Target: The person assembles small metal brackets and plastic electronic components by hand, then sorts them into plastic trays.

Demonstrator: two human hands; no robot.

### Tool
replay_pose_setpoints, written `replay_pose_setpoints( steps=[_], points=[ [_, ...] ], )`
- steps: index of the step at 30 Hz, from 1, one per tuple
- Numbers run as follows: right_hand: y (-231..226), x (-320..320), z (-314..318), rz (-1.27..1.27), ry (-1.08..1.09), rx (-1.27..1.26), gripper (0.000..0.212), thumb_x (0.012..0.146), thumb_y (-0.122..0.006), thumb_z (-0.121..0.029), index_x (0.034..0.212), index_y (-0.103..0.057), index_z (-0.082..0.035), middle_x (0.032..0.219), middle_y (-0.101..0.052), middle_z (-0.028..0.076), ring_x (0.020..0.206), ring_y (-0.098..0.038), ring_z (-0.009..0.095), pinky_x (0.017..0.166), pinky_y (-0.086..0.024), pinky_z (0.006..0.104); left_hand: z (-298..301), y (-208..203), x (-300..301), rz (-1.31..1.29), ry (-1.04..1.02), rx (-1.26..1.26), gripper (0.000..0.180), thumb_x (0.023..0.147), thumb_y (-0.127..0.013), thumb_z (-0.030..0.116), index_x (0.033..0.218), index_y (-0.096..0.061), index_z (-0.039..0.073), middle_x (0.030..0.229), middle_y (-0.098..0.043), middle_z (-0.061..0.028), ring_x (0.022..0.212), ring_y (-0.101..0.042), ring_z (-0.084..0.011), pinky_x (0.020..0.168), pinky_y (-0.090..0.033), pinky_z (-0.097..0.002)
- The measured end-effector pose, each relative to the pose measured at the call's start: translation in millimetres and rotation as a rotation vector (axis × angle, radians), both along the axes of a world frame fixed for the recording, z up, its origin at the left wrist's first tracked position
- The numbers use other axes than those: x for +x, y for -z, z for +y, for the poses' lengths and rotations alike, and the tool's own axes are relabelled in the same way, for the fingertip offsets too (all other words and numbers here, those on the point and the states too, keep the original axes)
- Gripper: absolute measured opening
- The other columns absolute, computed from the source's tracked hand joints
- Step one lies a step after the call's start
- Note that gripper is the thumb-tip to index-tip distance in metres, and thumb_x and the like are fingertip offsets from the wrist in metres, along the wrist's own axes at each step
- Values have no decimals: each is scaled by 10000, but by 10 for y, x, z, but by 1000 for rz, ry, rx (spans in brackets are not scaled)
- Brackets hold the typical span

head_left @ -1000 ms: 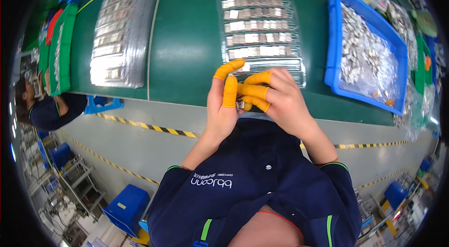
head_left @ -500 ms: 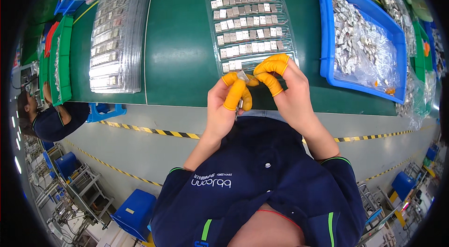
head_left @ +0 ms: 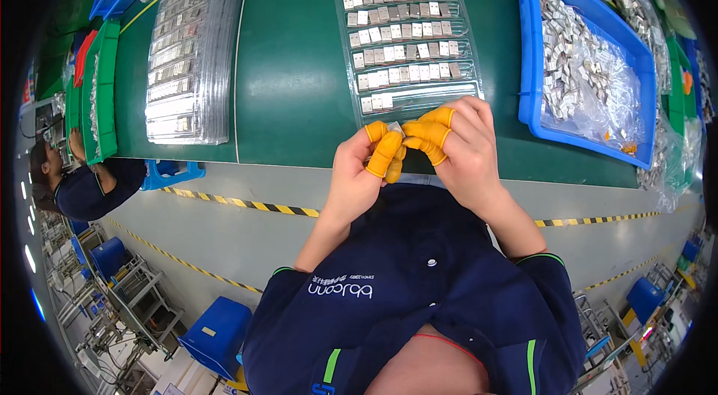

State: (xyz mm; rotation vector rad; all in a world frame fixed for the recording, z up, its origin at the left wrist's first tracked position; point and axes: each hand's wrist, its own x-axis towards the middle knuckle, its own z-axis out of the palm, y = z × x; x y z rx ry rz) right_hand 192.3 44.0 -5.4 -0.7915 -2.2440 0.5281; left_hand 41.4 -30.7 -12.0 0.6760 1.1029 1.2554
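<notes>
Head view, clock directions taken from the hands: one green bench (head_left: 292, 59) spans the field from ten through two. One blue bin (head_left: 529, 59), at two, holds loose metal parts (head_left: 561, 59) too numerous to count. One clear tray (head_left: 419, 105), at twelve, bears nine visible rows of connectors (head_left: 404, 75), three in the nearest row; their long axes run roughly twelve to six. One stack of trays (head_left: 224, 59) lies at ten. Two hands meet near the bench's close edge: left hand (head_left: 357, 167), entering from seven, fingers clamped on one silvery piece (head_left: 394, 127); right hand (head_left: 473, 152), from four, fingertips together beside it, whether gripping cannot be told. Yellow finger cots (head_left: 385, 152) number at least three per hand. The silvery piece's exposed part faces twelve; its long axis is obscured by fingers.
</notes>
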Motion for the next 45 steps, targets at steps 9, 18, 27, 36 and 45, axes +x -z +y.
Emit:
replay_pose_setpoints(
  steps=[9, 18, 27, 36, 45],
  points=[
    [-5, 39, 94, 296, 234, -270, 169, 693, -679, -50, 855, -629, -55, 865, -609, 70, 845, -561, 257, 726, -443, 330, 20, -8, -70, -49, -48, 53, 177, 942, -467, 147, 870, -504, -11, 648, -468, -12, 463, -345, -50, 412, -261, -204],
    [-38, 8, 50, 51, 4, 21, 186, 629, -710, -102, 812, -678, -94, 879, -604, 10, 886, -546, 218, 841, -370, 409, -7, -81, -57, -45, 10, -27, 207, 951, -450, 184, 868, -503, 2, 637, -472, -8, 446, -360, -53, 406, -268, -199],
    [-69, -42, 95, 69, -38, 120, 256, 602, -718, -90, 854, -674, -91, 904, -615, 28, 869, -547, 232, 785, -395, 388, 46, -40, -85, -78, -26, -50, 231, 952, -444, 184, 825, -505, 1, 585, -445, -8, 445, -370, -64, 409, -273, -197],
    [65, -48, 162, -16, 146, 21, 193, 649, -720, -102, 834, -664, -95, 983, -554, 63, 920, -503, 270, 784, -373, 381, 71, 22, -197, -53, -187, 24, 414, 977, -333, 328, 873, -524, -24, 570, -483, -43, 437, -388, -80, 412, -281, -206],
    [38, -92, 128, -70, 149, 84, 277, 624, -738, -133, 888, -672, -82, 1005, -566, 62, 929, -511, 265, 775, -396, 360, 100, 29, -146, -53, -179, -9, 546, 975, -216, 430, 977, -516, -26, 579, -502, -64, 430, -373, -86, 400, -270, -210]
  ],
)
